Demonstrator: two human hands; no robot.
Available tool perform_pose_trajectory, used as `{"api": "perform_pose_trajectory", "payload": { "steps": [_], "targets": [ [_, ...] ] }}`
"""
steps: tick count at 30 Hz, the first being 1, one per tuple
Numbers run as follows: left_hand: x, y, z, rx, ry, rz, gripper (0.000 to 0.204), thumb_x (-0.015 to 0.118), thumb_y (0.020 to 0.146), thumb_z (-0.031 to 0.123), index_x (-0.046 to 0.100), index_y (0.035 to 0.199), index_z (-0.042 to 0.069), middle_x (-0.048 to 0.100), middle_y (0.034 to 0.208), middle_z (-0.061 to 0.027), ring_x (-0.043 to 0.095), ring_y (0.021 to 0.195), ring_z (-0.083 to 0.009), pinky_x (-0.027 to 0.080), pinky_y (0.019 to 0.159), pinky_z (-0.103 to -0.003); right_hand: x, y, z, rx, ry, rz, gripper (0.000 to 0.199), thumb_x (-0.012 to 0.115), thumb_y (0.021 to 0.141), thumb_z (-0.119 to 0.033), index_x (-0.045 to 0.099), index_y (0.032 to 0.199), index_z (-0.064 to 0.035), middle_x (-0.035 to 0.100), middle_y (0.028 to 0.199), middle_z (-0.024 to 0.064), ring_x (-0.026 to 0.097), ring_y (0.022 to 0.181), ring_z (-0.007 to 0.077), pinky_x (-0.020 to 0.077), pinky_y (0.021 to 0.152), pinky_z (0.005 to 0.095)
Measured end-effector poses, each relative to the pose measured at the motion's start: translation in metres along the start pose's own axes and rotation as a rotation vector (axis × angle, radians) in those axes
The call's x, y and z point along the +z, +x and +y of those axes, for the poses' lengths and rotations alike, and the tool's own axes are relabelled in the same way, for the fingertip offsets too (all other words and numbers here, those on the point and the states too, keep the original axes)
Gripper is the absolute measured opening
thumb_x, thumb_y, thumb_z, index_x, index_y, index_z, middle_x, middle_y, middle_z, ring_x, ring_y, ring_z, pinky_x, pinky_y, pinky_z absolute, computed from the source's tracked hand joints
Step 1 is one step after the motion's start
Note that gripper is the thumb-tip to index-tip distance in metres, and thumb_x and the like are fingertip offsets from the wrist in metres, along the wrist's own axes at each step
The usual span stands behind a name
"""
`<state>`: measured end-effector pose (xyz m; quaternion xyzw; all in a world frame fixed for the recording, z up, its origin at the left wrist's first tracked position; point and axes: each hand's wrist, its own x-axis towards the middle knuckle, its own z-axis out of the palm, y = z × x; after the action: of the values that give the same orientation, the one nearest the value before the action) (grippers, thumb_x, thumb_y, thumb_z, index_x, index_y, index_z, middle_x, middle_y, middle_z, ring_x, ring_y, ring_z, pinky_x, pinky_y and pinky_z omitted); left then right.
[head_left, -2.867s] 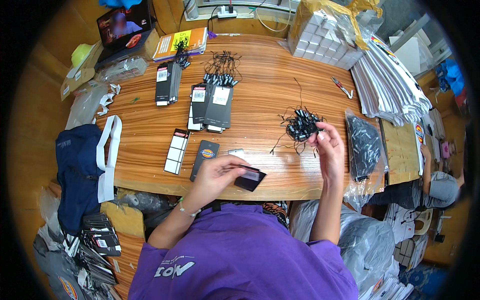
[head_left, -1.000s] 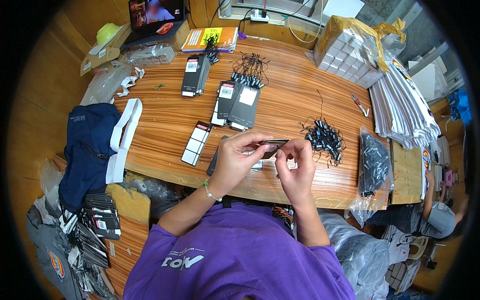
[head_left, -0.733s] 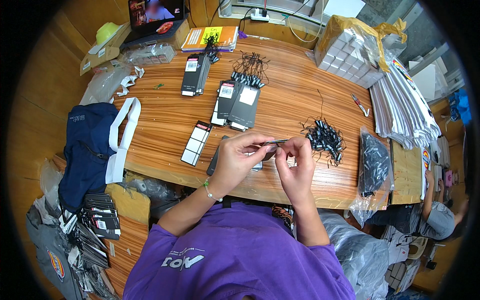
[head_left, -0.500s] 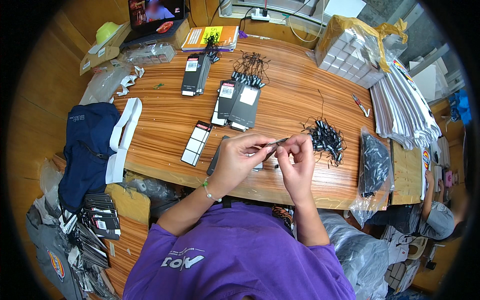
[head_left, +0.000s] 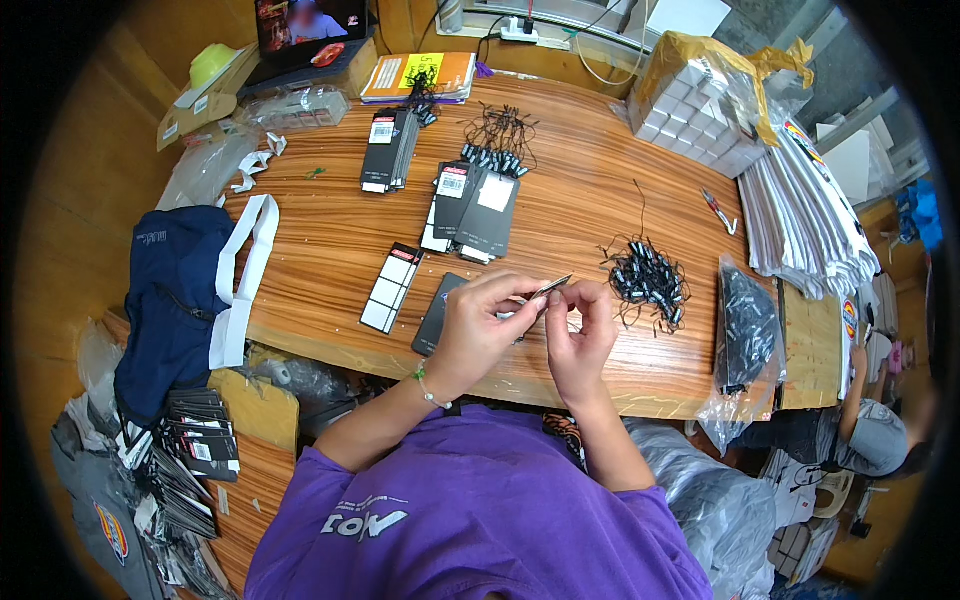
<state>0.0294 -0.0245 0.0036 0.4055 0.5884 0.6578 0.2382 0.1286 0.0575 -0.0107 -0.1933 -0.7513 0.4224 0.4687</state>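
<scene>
My left hand (head_left: 470, 325) pinches a thin dark hang tag (head_left: 553, 287), seen almost edge-on above the front of the table. At the tag's upper end, my right hand (head_left: 580, 340) has thumb and fingers pressed together; whatever is between them is too small to make out. Under my left wrist lies a dark tag (head_left: 436, 312), partly covered. Beside it is a tag with white panels (head_left: 391, 288). Farther back, strung tags (head_left: 487, 218) lie fanned out with their black cords (head_left: 500, 140). To the right sits a loose heap of black tag strings (head_left: 648, 282).
A clear bag of black strings (head_left: 748, 330) lies at the table's right edge, near a pen (head_left: 716, 210) and a stack of white bundles (head_left: 805, 215). Wrapped small boxes (head_left: 700, 105) stand behind. Another tag stack (head_left: 388, 150) and a navy garment (head_left: 175, 300) are leftward. A person (head_left: 870, 435) is at far right.
My right hand has moved slightly left and down, closer to my left hand, and its fingers have drawn together at the tag. More of the dark tag under my left hand shows.
</scene>
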Motion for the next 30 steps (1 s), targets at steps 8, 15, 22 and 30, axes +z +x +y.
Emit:
{"api": "perform_pose_trajectory", "payload": {
  "steps": [8, 15, 22, 30],
  "targets": [
    [-0.012, 0.005, 0.009, 0.484, 0.457, -0.033, 0.018, 0.063, 0.069, -0.006, 0.064, 0.086, 0.001, 0.062, 0.085, -0.0085, 0.063, 0.079, -0.0242, 0.051, 0.068, -0.031, -0.017, 0.012, 0.0, 0.476, 0.63, -0.196, 0.015, 0.053, 0.087, 0.0, 0.048, 0.102, 0.0019, 0.061, 0.081, 0.0051, 0.058, 0.079, 0.0097, 0.045, 0.07, 0.0204],
    [-0.015, 0.012, 0.008, 0.81, 0.7, -0.087, 0.016, 0.065, 0.065, 0.006, 0.065, 0.081, 0.007, 0.062, 0.083, -0.0033, 0.059, 0.082, -0.019, 0.048, 0.07, -0.032, -0.026, 0.012, 0.002, 0.633, 0.694, -0.205, 0.008, 0.053, 0.088, -0.004, 0.055, 0.095, -0.0022, 0.058, 0.086, 0.0027, 0.053, 0.08, 0.0074, 0.0416, 0.074, 0.0201],
    [-0.018, 0.005, -0.008, 0.607, 0.651, -0.171, 0.012, 0.064, 0.067, 0.005, 0.065, 0.079, 0.006, 0.062, 0.081, -0.0024, 0.059, 0.081, -0.0185, 0.047, 0.074, -0.03, -0.032, 0.036, -0.002, 0.359, 0.872, 0.241, 0.005, 0.05, 0.092, -0.013, 0.05, 0.09, -0.0076, 0.054, 0.088, 0.0047, 0.051, 0.078, 0.0138, 0.0437, 0.075, 0.0293],
    [-0.113, 0.025, -0.018, -0.022, 0.515, -0.078, 0.048, 0.069, 0.073, 0.013, 0.054, 0.117, 0.006, 0.054, 0.113, -0.0098, 0.051, 0.106, -0.024, 0.038, 0.094, -0.034, -0.048, 0.026, -0.022, 0.322, 0.796, -0.069, 0.006, 0.052, 0.089, -0.007, 0.048, 0.092, -0.004, 0.05, 0.071, 0.0045, 0.047, 0.065, 0.0112, 0.0394, 0.064, 0.0264]
  ]
}}
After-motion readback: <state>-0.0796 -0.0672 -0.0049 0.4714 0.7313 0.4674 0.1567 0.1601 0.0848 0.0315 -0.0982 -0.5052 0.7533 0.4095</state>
